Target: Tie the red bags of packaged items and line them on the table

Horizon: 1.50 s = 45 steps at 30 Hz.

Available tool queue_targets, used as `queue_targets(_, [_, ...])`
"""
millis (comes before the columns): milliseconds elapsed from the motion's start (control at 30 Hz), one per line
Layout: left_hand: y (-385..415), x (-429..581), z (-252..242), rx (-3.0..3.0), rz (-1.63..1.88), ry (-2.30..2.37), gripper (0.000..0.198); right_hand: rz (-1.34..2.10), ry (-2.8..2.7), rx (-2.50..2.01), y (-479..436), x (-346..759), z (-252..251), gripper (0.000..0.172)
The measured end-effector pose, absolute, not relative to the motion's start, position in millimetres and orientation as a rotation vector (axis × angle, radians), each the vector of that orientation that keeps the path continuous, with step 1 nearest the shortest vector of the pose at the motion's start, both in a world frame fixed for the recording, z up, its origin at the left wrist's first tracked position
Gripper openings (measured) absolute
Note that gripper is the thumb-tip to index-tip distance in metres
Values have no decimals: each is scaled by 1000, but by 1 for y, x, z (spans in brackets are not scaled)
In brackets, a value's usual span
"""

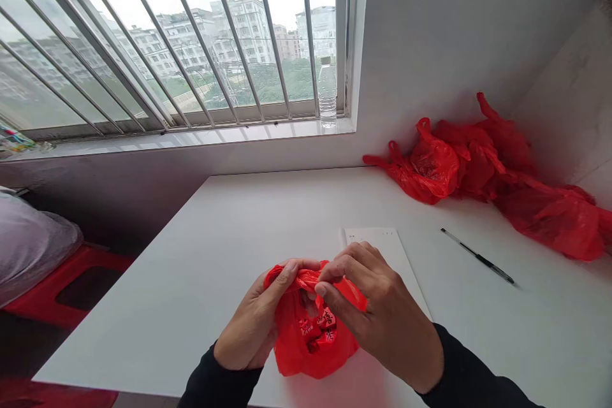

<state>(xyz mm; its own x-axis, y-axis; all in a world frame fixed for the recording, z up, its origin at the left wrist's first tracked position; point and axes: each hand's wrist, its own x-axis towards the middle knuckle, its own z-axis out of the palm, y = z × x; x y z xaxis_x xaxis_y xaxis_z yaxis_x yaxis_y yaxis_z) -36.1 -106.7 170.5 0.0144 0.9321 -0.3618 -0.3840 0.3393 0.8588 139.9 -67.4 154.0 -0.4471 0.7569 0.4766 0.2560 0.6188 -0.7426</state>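
Looks down on a smooth white desk (191,248) in a room corner, under a barred window (167,44) with apartment blocks behind. Notes a clear plastic water bottle (327,90) upright on the sill.

Holds a small red plastic bag (306,347) at the near edge of the desk, straight in front of the body, between both hands. Closes the grip of the left hand (251,325) on the left side of the gathered mouth, with thumb and forefinger pinching the thin film. Closes the grip of the right hand (382,315) on the same gathered mouth from the right and slightly from above, fingertips almost touching those of the left. Finds both hands equally near. Sees the bunched mouth lying roughly left to right between the two pinches, the belly of the bag below it, resting on the desk. Makes out, through the glossy wrinkled film, some small packets with printed characters; cannot tell what exactly.

Notes a white sheet of paper (382,243) partly under the right hand, a slim black pen (478,259) further right, well apart, and a heap of crumpled red bags (478,166) against the far right wall. Catches a red stool (71,280) at the left, below desk level.
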Motion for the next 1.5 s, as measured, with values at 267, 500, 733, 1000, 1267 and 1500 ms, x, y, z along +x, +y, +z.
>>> queue_targets(267, [-111, -39, 173, 849, 1144, 1105, 13, 898, -1995, -739, -71, 135, 148, 3])
queue_targets(500, [-116, -47, 168, 1343, 1080, 1319, 10, 1368, -1941, -667, -42, 135, 138, 39])
queue_targets(733, [-120, -40, 132, 1981, 1466, 1584, 44, 1933, -1808, -541, -30, 130, 120, 39])
queue_targets(1000, [-131, -62, 112, 2335, 1064, 1645, 74, 1386, -1930, -773, -32, 144, 124, 21])
queue_targets(1267, [-182, -92, 64, 2238, 889, 1803, 61, 1304, -1777, -1153, -38, 183, 95, 28])
queue_targets(1500, [-159, -51, 48, 2436, 692, 1738, 63, 1076, -1893, -910, -89, 137, 69, 9])
